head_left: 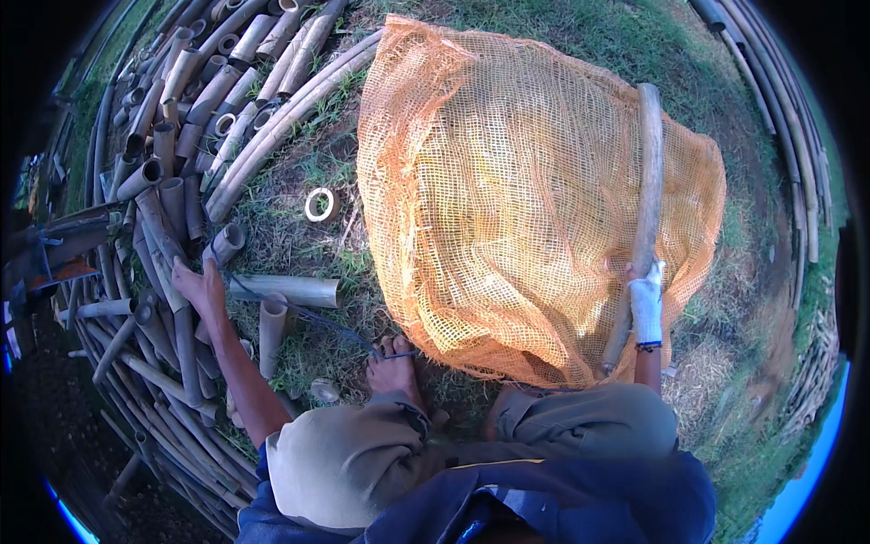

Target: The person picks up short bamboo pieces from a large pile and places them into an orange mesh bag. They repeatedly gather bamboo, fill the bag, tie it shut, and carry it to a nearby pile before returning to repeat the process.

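A large orange mesh sack (pixel 507 199) lies spread in front of me, with something pale and yellowish showing through its weave. Across its right side runs a thick, slightly curved wooden pole (pixel 649 172). My right hand (pixel 645 295), in a white glove, is closed around the pole near its lower end. Bare and stretched out to the left, my left hand (pixel 201 288) pinches a thin dark cord (pixel 313 315). That cord slants down to my bare foot (pixel 393 367). Close to the left hand are a cut bamboo tube (pixel 228 239) and another bamboo tube (pixel 288 290) lying flat.
Cut bamboo pieces (pixel 213 91) are heaped at the far left, and long thin poles (pixel 186 435) lie at the near left. A pale bamboo ring (pixel 320 205) sits on the grass. More long poles (pixel 797 154) line the right edge.
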Demonstrator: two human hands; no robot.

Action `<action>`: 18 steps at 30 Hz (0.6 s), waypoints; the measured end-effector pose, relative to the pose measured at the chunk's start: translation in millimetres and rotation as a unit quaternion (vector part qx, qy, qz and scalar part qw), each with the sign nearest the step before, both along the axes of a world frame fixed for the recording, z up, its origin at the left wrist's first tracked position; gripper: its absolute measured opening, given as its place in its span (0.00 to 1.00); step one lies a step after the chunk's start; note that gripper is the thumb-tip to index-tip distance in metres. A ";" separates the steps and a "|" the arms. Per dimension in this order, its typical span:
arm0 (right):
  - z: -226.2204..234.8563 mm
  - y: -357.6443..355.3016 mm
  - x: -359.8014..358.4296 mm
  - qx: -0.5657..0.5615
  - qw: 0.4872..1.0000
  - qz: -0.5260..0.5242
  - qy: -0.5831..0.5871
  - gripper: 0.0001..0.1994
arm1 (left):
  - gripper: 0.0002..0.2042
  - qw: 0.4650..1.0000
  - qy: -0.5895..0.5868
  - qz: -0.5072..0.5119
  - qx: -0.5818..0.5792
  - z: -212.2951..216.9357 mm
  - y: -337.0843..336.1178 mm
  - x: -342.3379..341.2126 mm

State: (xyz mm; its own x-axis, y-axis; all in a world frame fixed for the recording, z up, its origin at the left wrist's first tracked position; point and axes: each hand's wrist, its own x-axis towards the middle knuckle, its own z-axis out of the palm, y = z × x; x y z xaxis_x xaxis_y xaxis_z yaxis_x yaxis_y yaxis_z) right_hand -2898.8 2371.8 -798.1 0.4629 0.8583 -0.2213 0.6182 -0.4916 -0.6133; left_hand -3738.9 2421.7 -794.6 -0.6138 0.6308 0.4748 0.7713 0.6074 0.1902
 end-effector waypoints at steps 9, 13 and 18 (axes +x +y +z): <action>66.6 51.6 -20.7 0.027 0.990 0.133 0.047 0.37 | 0.21 0.935 -0.202 -0.293 -0.014 29.1 137.4 104.5; 86.0 103.1 -51.9 0.137 0.939 0.303 -0.092 0.33 | 0.32 0.912 -0.102 -0.368 -0.150 -26.1 199.9 65.0; 3.8 156.7 -13.1 0.101 0.848 0.319 -0.412 0.27 | 0.44 0.936 -0.039 -0.195 -0.292 -41.7 233.5 94.8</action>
State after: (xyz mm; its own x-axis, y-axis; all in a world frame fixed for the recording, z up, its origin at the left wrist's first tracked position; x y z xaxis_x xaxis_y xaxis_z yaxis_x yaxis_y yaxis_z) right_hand -2911.9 2528.5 -794.3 -0.1831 0.9740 0.1333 0.9782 0.1669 0.1239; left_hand -3644.0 2655.2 -836.3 -0.3018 0.9516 -0.0577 0.9534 0.3011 -0.0215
